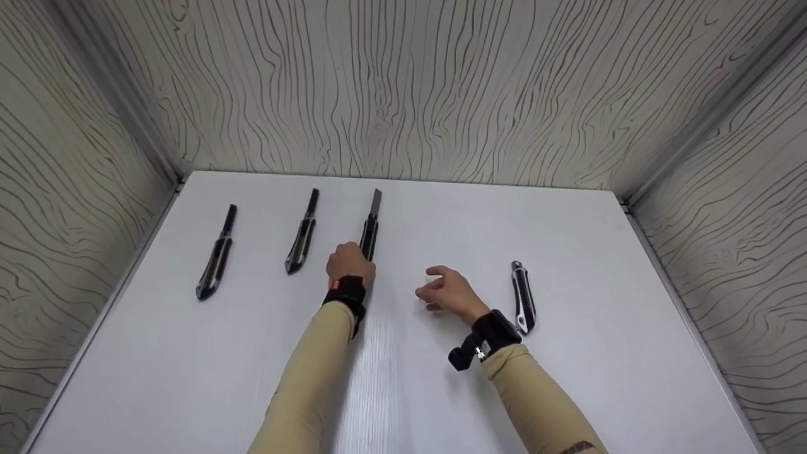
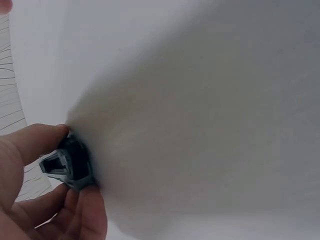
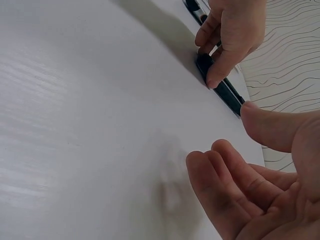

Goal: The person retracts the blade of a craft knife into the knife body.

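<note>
White tabletop (image 1: pixel 454 221), left hand (image 1: pixel 350 263) pinching a cutter (image 1: pixel 370 236) (blade (image 1: pixel 376 203) out), right hand (image 1: pixel 451 293) loosely spread

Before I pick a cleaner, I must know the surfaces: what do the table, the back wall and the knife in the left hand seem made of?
Table: perhaps laminate, white and semi-gloss, with streaky reflections.
Back wall: maybe printed panel, dark grain lines on pale, fairly matte; can't be sure.
Knife: grey blade probably metal, thin and flat; black handle likely plastic, with a moulded shape and lighter trim.
</note>
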`<state>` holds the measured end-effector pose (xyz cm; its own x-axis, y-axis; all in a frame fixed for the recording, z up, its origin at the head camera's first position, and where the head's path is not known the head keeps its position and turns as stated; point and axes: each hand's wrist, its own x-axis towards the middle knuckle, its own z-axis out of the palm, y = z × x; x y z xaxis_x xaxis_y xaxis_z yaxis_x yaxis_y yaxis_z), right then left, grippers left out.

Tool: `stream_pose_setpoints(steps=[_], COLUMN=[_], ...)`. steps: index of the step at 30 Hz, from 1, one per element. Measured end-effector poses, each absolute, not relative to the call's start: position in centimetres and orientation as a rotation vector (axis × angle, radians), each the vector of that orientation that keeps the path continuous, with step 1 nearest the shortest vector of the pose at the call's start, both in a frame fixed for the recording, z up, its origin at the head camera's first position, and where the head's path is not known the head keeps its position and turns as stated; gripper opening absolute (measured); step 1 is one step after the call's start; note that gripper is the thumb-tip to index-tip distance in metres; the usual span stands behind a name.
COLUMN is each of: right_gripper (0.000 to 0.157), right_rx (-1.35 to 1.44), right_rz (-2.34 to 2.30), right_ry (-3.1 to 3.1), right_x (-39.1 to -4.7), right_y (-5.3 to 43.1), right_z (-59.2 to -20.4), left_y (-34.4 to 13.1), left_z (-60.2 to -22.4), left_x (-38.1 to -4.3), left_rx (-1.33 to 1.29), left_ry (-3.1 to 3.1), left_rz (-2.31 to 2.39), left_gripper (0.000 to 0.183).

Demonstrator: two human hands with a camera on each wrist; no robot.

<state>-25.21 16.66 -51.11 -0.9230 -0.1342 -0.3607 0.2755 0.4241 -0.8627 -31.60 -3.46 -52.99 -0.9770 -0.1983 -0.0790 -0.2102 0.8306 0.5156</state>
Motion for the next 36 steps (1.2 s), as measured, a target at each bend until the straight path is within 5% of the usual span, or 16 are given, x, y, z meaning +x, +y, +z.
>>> stream_pose_setpoints(steps=[12, 24, 36], right_gripper=[0.057, 0.053, 0.053], right_rx=[0.1, 0.068, 0.102], right_rz=[-1.471, -1.511, -1.561], right_ry=[2.345, 2.338, 2.359], right_x=[-24.9, -24.7, -24.5], right_y=[16.7, 16.8, 16.9], right_z=[-51.0, -50.2, -49.2], left_y=[-3.4, -1.6, 0.2], left_z=[-53.5, -52.0, -51.4], left_x=[-29.9, -26.5, -22.2], left_rx=[-0.245, -0.215, -0.003], left_ry=[3.041, 2.999, 3.034], left_rz=[1.035, 1.096, 1.108], left_gripper=[0.01, 0.035, 0.039])
